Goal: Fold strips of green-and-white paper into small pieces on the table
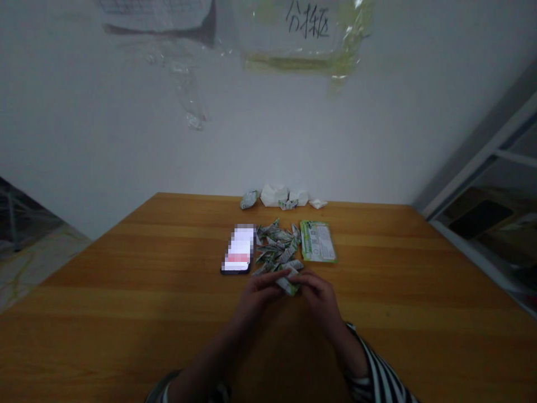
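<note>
My left hand (260, 294) and my right hand (316, 294) meet low in the middle of the wooden table, both pinching a folded piece of green-and-white printed paper (289, 285). Just beyond my fingers lies a loose heap of similar small folded paper pieces (277, 246). Left of the heap is a smartphone (237, 249) with a lit, blurred screen. To its right lies a flat green-and-white printed sheet (318, 242). Part of the held paper is hidden by my fingers.
Several white and printed folded paper shapes (274, 196) line the table's far edge against a white wall (126, 140). A plastic sheet with handwriting (306, 33) is taped to the wall. A pale metal frame (482, 168) stands beyond the table's right edge.
</note>
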`<act>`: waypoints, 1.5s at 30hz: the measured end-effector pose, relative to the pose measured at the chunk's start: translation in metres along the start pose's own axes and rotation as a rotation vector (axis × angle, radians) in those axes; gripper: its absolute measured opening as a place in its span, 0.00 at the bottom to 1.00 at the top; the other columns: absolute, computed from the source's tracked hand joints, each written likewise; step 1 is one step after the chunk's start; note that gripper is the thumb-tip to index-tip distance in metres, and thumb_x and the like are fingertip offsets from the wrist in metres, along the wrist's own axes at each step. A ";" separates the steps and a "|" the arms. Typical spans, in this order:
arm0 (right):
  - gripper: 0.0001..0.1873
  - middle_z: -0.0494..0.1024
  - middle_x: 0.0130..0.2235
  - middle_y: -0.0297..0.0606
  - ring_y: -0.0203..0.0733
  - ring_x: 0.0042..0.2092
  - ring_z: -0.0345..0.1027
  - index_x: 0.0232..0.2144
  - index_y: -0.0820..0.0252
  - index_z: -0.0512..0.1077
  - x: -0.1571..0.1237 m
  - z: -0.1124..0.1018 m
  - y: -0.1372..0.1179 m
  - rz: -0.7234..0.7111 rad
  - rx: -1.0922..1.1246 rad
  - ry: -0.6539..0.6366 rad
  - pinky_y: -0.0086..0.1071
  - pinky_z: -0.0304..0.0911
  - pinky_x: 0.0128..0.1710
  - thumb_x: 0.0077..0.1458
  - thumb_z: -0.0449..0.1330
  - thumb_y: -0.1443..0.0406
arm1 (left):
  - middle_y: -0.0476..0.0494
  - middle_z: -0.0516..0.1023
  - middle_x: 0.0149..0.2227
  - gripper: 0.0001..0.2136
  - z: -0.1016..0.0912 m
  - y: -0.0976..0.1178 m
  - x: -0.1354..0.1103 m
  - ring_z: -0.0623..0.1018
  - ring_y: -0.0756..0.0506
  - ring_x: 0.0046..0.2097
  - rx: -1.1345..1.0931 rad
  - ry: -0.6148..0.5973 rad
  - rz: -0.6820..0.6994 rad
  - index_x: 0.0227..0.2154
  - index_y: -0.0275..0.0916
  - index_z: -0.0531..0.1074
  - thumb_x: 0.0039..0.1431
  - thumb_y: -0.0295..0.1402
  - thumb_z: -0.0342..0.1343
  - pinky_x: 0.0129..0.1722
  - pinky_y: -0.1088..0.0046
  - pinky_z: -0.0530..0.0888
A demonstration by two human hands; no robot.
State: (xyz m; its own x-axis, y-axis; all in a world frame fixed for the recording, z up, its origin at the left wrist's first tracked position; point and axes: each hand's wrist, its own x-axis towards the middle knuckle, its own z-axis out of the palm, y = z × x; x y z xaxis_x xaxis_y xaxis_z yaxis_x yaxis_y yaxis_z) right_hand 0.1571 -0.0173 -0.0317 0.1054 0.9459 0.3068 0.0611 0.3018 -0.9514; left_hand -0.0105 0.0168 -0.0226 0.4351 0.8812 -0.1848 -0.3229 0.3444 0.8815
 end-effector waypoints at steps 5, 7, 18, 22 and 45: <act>0.06 0.76 0.35 0.38 0.42 0.37 0.72 0.31 0.58 0.77 0.002 0.003 0.005 0.108 0.112 -0.037 0.32 0.67 0.37 0.47 0.63 0.67 | 0.36 0.81 0.46 0.18 0.003 0.003 -0.002 0.78 0.36 0.48 0.025 0.041 0.006 0.42 0.37 0.79 0.47 0.35 0.66 0.54 0.55 0.68; 0.07 0.76 0.33 0.36 0.41 0.35 0.72 0.30 0.59 0.74 0.001 0.006 0.010 0.176 0.154 -0.046 0.32 0.68 0.36 0.44 0.65 0.67 | 0.37 0.81 0.46 0.18 0.006 0.003 -0.004 0.78 0.35 0.49 0.125 0.047 0.048 0.42 0.36 0.79 0.47 0.36 0.66 0.54 0.54 0.68; 0.19 0.78 0.32 0.32 0.36 0.26 0.70 0.37 0.56 0.66 0.000 0.011 0.008 0.279 0.232 0.116 0.26 0.63 0.24 0.41 0.68 0.66 | 0.39 0.79 0.49 0.23 0.014 0.000 -0.004 0.77 0.38 0.50 0.193 0.051 0.207 0.50 0.39 0.73 0.48 0.31 0.65 0.53 0.58 0.71; 0.05 0.76 0.29 0.34 0.38 0.31 0.71 0.26 0.58 0.72 -0.001 0.003 0.006 0.111 0.114 0.135 0.29 0.66 0.31 0.44 0.64 0.70 | 0.39 0.82 0.43 0.15 0.012 0.004 -0.003 0.80 0.40 0.46 0.280 0.082 0.271 0.43 0.38 0.76 0.51 0.29 0.63 0.50 0.62 0.73; 0.07 0.80 0.27 0.36 0.40 0.28 0.73 0.26 0.58 0.78 -0.006 0.005 -0.003 0.143 0.008 0.266 0.29 0.69 0.28 0.43 0.60 0.71 | 0.36 0.67 0.60 0.25 0.012 -0.002 -0.016 0.70 0.40 0.59 1.176 0.007 0.775 0.58 0.44 0.64 0.57 0.31 0.59 0.54 0.61 0.72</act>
State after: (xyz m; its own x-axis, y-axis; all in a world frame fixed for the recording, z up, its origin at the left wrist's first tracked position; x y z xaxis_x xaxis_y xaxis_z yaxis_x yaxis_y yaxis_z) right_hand 0.1515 -0.0237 -0.0310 0.3685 0.9149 0.1649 0.0188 0.1700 -0.9853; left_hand -0.0067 -0.0019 -0.0159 0.4675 0.7229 0.5088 0.4076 -0.6870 0.6016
